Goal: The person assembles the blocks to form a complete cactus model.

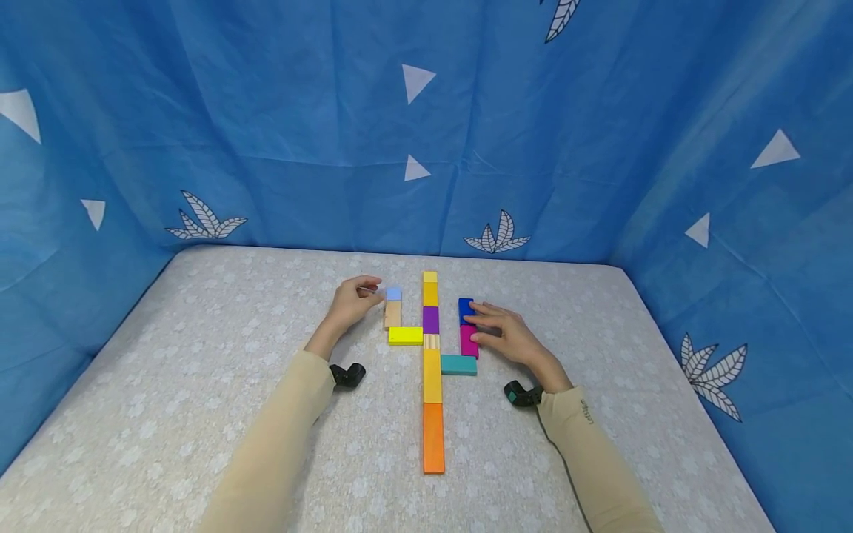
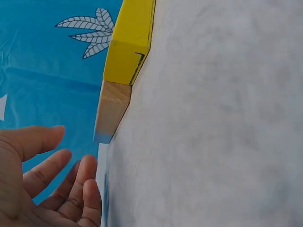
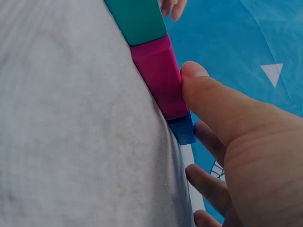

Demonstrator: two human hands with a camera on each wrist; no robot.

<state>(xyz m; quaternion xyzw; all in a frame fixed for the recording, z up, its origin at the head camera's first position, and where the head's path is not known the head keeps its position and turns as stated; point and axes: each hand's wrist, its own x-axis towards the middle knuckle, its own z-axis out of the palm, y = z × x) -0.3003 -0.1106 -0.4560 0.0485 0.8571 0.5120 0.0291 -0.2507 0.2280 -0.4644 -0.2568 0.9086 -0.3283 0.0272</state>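
Note:
My left hand (image 1: 350, 300) is beside a small light blue block (image 1: 394, 294), fingers loosely bent and nothing between them. That block adjoins a plain wooden block (image 1: 393, 314), which meets a bright yellow block (image 2: 130, 28). On the other side, my right hand (image 1: 508, 333) reaches over a dark blue block (image 1: 466, 311) and a magenta block (image 1: 469, 340) laid end to end. In the right wrist view the thumb (image 3: 208, 94) lies along the magenta block's edge, and the other fingers extend near the dark blue one. A teal block (image 1: 459, 365) adjoins the magenta block.
A straight column of blocks runs between the hands: yellow ones at the far end, a purple block (image 1: 431, 320), a striped wooden piece (image 1: 432, 341), an amber block (image 1: 432, 376) and an orange block (image 1: 433, 438). Patterned cloth (image 1: 200, 414) covers the table; a blue curtain (image 1: 373, 200) hangs behind.

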